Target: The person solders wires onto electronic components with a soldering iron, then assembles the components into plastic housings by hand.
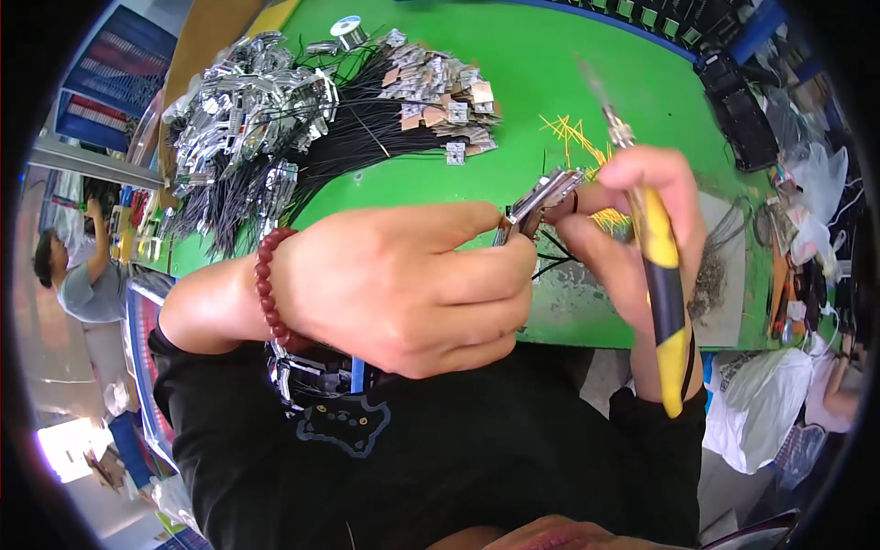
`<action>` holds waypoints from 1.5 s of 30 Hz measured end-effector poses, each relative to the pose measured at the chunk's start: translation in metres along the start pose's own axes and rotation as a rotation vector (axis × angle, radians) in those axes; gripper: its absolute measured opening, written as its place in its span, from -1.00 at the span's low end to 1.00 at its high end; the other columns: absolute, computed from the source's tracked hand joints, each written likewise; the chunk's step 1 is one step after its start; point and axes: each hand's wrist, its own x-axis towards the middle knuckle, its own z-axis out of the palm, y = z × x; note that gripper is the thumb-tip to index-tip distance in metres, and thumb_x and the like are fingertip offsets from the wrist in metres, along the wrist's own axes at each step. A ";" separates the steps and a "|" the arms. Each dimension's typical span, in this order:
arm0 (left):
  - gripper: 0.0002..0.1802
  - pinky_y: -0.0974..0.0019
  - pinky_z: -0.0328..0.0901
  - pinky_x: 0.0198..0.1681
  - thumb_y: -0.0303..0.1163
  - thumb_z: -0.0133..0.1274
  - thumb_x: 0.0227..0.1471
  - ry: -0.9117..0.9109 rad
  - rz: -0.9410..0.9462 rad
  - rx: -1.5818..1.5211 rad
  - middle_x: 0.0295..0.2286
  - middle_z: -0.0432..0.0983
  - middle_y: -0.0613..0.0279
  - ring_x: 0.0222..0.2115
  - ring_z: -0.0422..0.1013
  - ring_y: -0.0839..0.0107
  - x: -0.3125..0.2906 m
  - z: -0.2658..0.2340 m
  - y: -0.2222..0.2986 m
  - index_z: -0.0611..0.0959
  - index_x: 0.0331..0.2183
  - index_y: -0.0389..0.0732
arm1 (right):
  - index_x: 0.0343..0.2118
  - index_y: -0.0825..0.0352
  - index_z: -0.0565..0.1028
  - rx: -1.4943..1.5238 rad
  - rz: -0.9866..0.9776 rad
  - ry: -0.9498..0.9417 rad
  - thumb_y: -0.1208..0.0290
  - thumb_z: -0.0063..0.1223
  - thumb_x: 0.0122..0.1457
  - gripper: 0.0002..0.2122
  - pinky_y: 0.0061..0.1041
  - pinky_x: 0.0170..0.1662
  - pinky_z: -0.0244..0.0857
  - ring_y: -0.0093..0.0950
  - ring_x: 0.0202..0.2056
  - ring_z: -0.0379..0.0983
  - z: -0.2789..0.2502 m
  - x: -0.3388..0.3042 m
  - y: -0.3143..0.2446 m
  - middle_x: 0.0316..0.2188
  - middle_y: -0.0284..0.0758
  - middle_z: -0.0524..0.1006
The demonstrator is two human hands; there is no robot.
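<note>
My left hand (pixel 403 289) is closed, its thumb and forefinger pinching the silvery metal parts (pixel 541 200). Thin black cables (pixel 553 259) run out below those parts. In my right hand (pixel 619 284) lies a soldering iron (pixel 657 238) with a yellow and black handle, its slim tip pointing up and away over the green table. The thumb and a finger of that same hand also reach the near side of the metal parts; their exact grip there is partly hidden. Beyond both hands, thin yellow pieces (pixel 573 136), like cut wire or sleeving, lie scattered.
A large heap of silvery parts with black cables (pixel 252 92) covers the table's left, beside another bundle (pixel 440 82). A spool (pixel 348 32) stands behind them. On the right are a board with dark residue (pixel 720 284), a black tray (pixel 733 115) and plastic bags (pixel 816 197).
</note>
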 end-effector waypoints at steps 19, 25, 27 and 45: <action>-0.74 0.22 0.42 -0.33 -0.51 0.18 -0.30 0.060 -0.337 -0.366 -0.37 0.47 0.16 -0.31 0.45 0.13 -0.013 0.031 -0.022 0.59 -0.40 -0.29 | -0.19 0.26 0.47 0.001 -0.263 -0.108 0.58 0.13 0.04 -0.76 -0.60 -0.51 0.36 -0.61 -0.70 0.35 -0.013 -0.029 0.037 -0.67 -0.42 0.48; -0.80 0.22 0.40 -0.28 -0.52 0.14 -0.23 0.137 -0.365 -0.293 -0.37 0.49 0.17 -0.31 0.46 0.15 -0.023 0.037 -0.025 0.59 -0.41 -0.30 | -0.33 0.27 0.45 -0.501 -0.233 -0.064 0.78 0.22 -0.08 -0.71 -0.52 -0.45 0.43 -0.49 -0.56 0.49 -0.025 -0.051 0.056 -0.45 -0.15 0.57; -0.74 0.27 0.42 -0.29 -0.48 0.12 -0.29 0.106 -0.402 -0.189 -0.35 0.48 0.15 -0.29 0.46 0.19 -0.037 0.031 -0.028 0.59 -0.39 -0.28 | -0.27 0.20 0.47 -0.437 -0.133 -0.088 0.66 0.15 -0.02 -0.74 -0.55 -0.53 0.32 -0.52 -0.63 0.42 -0.048 -0.050 0.066 -0.63 -0.38 0.46; -0.93 0.15 0.32 -0.14 -0.50 0.00 -0.13 -0.508 -0.965 0.168 -0.39 0.47 0.20 -0.23 0.42 0.21 -0.141 0.081 0.039 0.55 -0.46 -0.20 | -0.18 0.19 0.50 -0.510 0.178 -0.011 0.62 0.10 -0.03 -0.69 -0.52 -0.49 0.25 -0.49 -0.57 0.46 0.008 -0.110 0.119 -0.59 -0.44 0.49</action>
